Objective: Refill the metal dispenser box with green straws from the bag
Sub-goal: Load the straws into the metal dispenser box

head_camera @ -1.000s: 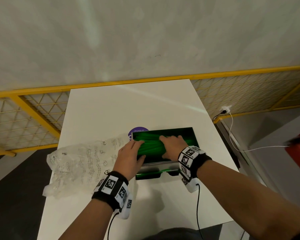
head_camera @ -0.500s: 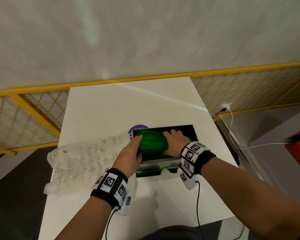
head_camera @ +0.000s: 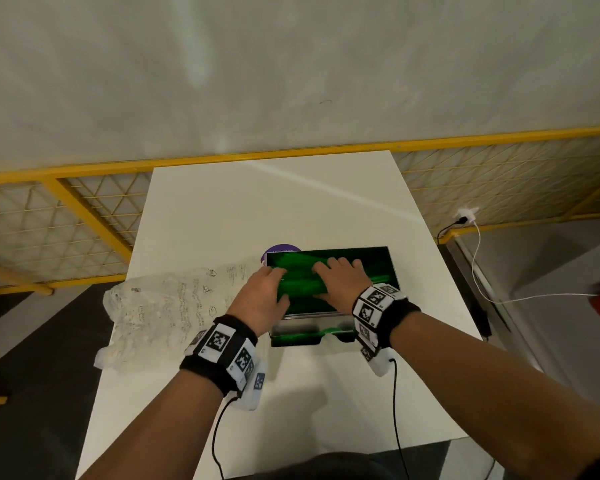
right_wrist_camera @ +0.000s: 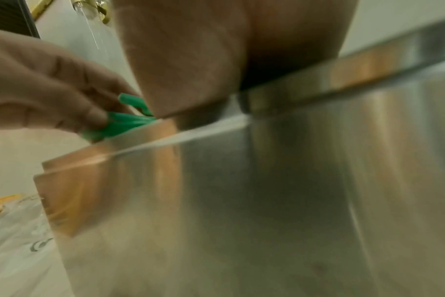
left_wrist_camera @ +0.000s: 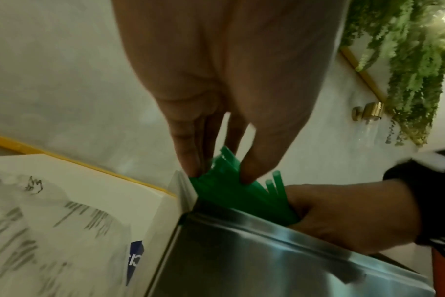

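The open metal dispenser box (head_camera: 392, 271) stands on the white table (head_camera: 257, 202), with a heap of green straws (head_camera: 298, 282) inside. My left hand (head_camera: 274, 289) is at the box's left end; in the left wrist view its thumb and fingers (left_wrist_camera: 188, 160) pinch the straw ends (left_wrist_camera: 241, 197). My right hand (head_camera: 340, 278) lies on the heap beside it with fingers stretched forward. More green shows in the box's front slot (head_camera: 312, 336). The crumpled clear bag (head_camera: 167, 306) lies left of the box and looks flat.
A purple round sticker (head_camera: 281, 249) peeks out behind the box's back left corner. A yellow mesh railing (head_camera: 84, 216) runs behind and beside the table. A white cable (head_camera: 478, 271) hangs from a socket at the right. The table's right edge is near the box.
Both hands have drawn closer together over the straws, bunching them in the box's left half. The right hand's fingers now reach farther across the heap. Box and bag have stayed put.
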`<state>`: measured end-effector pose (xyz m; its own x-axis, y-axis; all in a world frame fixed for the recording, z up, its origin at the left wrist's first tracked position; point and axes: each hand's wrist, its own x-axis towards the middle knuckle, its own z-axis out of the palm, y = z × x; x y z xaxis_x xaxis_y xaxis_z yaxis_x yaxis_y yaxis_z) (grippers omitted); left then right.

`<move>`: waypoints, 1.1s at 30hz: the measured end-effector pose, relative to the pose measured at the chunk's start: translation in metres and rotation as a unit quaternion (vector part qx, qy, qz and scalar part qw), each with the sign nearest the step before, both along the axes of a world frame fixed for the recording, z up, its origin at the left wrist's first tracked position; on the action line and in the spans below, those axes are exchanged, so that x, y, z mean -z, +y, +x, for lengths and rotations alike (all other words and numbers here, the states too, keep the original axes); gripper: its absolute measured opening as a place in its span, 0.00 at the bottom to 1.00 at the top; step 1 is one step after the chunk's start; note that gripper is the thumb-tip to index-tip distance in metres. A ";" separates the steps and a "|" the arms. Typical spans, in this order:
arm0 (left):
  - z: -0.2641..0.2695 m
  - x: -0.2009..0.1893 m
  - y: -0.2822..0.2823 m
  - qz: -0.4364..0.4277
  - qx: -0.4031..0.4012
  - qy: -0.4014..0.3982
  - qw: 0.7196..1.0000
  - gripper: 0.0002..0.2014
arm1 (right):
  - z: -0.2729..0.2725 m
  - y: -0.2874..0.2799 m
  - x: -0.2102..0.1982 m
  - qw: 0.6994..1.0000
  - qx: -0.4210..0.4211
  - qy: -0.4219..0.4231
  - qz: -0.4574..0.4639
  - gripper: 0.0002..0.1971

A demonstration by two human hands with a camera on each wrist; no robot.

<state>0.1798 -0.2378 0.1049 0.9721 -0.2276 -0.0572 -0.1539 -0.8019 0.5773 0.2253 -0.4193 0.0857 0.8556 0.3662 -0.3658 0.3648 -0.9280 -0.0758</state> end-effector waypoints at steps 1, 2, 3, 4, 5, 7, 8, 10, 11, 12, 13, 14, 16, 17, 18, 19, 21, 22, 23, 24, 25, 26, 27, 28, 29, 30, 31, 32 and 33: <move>0.002 0.000 -0.002 0.018 -0.007 0.009 1.000 0.22 | 0.001 0.000 0.000 1.000 0.003 -0.002 0.002 0.26; 0.003 0.000 -0.003 0.021 -0.025 0.010 0.999 0.22 | 0.002 -0.002 0.000 1.000 0.007 -0.002 0.006 0.26; 0.003 0.001 -0.004 0.015 -0.049 0.007 0.999 0.23 | 0.002 -0.004 -0.001 1.000 0.011 0.001 0.011 0.27; 0.002 0.001 -0.005 0.004 -0.076 0.001 0.997 0.24 | 0.002 -0.007 0.000 1.000 0.015 0.007 0.016 0.26; 0.000 0.001 -0.004 -0.008 -0.103 -0.007 0.995 0.26 | 0.002 -0.011 0.000 0.999 0.021 0.011 0.023 0.26; -0.004 0.003 -0.001 -0.025 -0.158 -0.020 0.987 0.27 | 0.001 -0.018 0.001 0.998 0.045 0.019 0.038 0.25; -0.006 0.004 0.002 -0.034 -0.182 -0.016 0.982 0.27 | 0.000 -0.022 0.000 0.997 0.061 0.022 0.048 0.26; -0.009 0.008 0.007 -0.053 -0.213 0.009 0.976 0.24 | -0.001 -0.029 -0.001 0.992 0.089 0.022 0.086 0.30; -0.010 0.009 0.009 -0.060 -0.212 0.019 0.975 0.21 | -0.002 -0.031 -0.002 0.988 0.096 0.026 0.116 0.32; -0.011 0.011 0.009 -0.066 -0.204 0.018 0.977 0.17 | -0.003 -0.033 -0.003 0.984 0.096 0.036 0.146 0.34; -0.012 0.012 0.008 -0.069 -0.193 0.007 0.979 0.14 | -0.005 -0.034 -0.004 0.981 0.086 0.053 0.167 0.35; -0.012 0.013 0.007 -0.068 -0.183 -0.009 0.981 0.12 | -0.007 -0.033 -0.004 0.980 0.070 0.072 0.173 0.34; -0.013 0.015 0.005 -0.058 -0.166 -0.038 0.984 0.11 | -0.010 -0.031 -0.002 0.984 0.042 0.092 0.150 0.30; -0.012 0.015 0.005 -0.055 -0.158 -0.046 0.985 0.11 | -0.011 -0.030 -0.001 0.987 0.037 0.086 0.134 0.29; -0.010 0.015 0.006 -0.057 -0.152 -0.049 0.985 0.11 | -0.010 -0.028 0.000 0.989 0.035 0.076 0.120 0.28; -0.008 0.015 0.008 -0.065 -0.150 -0.047 0.985 0.10 | -0.008 -0.026 0.000 0.991 0.035 0.069 0.106 0.27; -0.004 0.014 0.013 -0.082 -0.152 -0.033 0.984 0.09 | -0.005 -0.022 0.000 0.993 0.037 0.068 0.092 0.28; -0.003 0.012 0.014 -0.084 -0.153 -0.026 0.984 0.09 | -0.004 -0.021 0.000 0.992 0.041 0.071 0.092 0.28; -0.003 0.010 0.015 -0.086 -0.157 -0.024 0.984 0.07 | -0.004 -0.020 0.000 0.992 0.047 0.072 0.096 0.28; -0.002 0.006 0.017 -0.090 -0.166 -0.029 0.982 0.06 | -0.004 -0.020 0.001 0.991 0.053 0.072 0.102 0.28; -0.001 0.001 0.020 -0.099 -0.180 -0.039 0.978 0.05 | -0.005 -0.020 0.001 0.990 0.061 0.069 0.108 0.28; 0.000 -0.006 0.024 -0.111 -0.197 -0.050 0.973 0.04 | -0.006 -0.021 0.003 0.989 0.068 0.064 0.114 0.29; 0.001 -0.014 0.028 -0.122 -0.216 -0.061 0.967 0.04 | -0.006 -0.022 0.004 0.988 0.076 0.060 0.121 0.29; 0.003 -0.024 0.033 -0.131 -0.232 -0.074 0.961 0.04 | -0.007 -0.023 0.005 0.987 0.084 0.058 0.127 0.29; 0.005 -0.036 0.038 -0.139 -0.246 -0.089 0.955 0.04 | -0.007 -0.024 0.006 0.985 0.092 0.057 0.131 0.30; 0.007 -0.049 0.044 -0.143 -0.256 -0.110 0.950 0.04 | -0.008 -0.024 0.007 0.984 0.098 0.057 0.135 0.30; 0.008 -0.062 0.051 -0.144 -0.265 -0.137 0.944 0.04 | -0.008 -0.024 0.007 0.983 0.103 0.058 0.137 0.30; 0.008 -0.076 0.058 -0.142 -0.274 -0.168 0.936 0.04 | -0.008 -0.024 0.007 0.983 0.107 0.060 0.139 0.30; 0.008 -0.089 0.066 -0.143 -0.284 -0.201 0.927 0.05 | -0.009 -0.024 0.007 0.982 0.111 0.062 0.141 0.30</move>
